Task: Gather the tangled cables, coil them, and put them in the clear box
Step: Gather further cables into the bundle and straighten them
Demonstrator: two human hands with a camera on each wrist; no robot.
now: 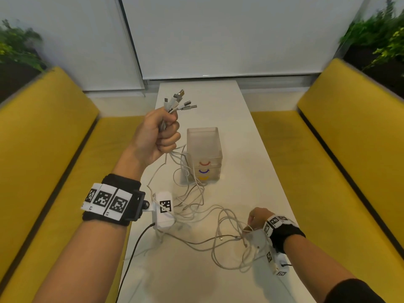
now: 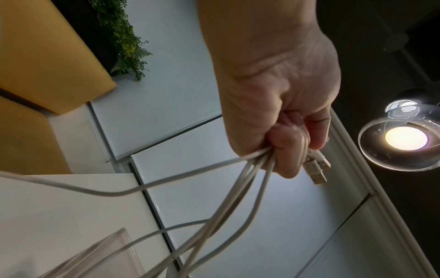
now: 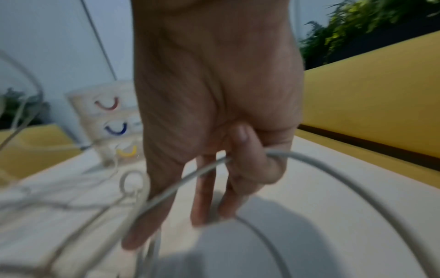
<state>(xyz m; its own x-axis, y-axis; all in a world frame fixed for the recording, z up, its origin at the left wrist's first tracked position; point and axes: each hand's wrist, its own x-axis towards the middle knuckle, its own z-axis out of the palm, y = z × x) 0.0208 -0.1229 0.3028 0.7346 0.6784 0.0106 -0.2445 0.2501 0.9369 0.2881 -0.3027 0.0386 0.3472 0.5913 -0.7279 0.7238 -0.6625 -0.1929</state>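
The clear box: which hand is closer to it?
Left. The left hand grips cable ends raised just beside the clear box; the right hand holds a cable low near the table's front edge.

You have a long white table (image 1: 229, 132) running away from you between two yellow benches (image 1: 43, 149), with ferns (image 1: 15, 44) in dark planters behind each backrest. Ahead of you hang pale roller blinds (image 1: 218, 33), and a lit glass pendant lamp (image 2: 404, 139) glows overhead.
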